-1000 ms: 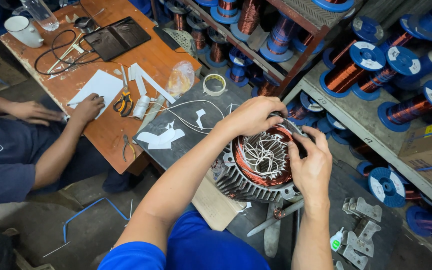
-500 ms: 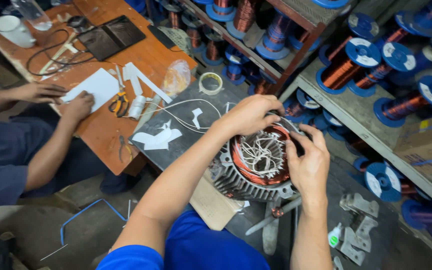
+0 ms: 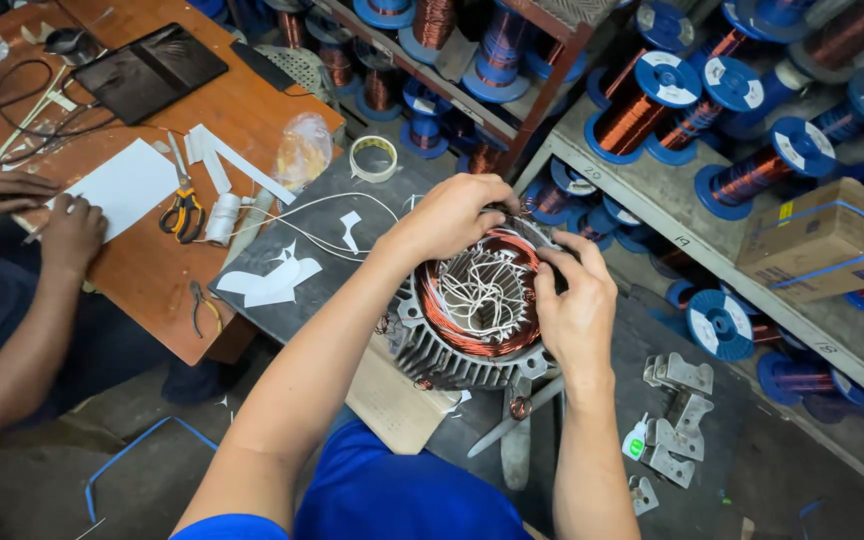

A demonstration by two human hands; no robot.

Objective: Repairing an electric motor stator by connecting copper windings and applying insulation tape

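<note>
Both hands on the stator rim

My left hand [image 3: 457,212] pinches at 12 o'clock and my right hand [image 3: 574,305] grips at 3 o'clock the round grey finned motor stator [image 3: 472,310] with copper windings and white leads; it sits on the dark bench [image 3: 282,240], bore facing up, axis vertical.

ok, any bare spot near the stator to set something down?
Dark mat is bare between the white paper scraps and the left hand, and right of the metal brackets. Crowded: the stator under both hands, right hand included, and the wooden table around the scissors.
</note>
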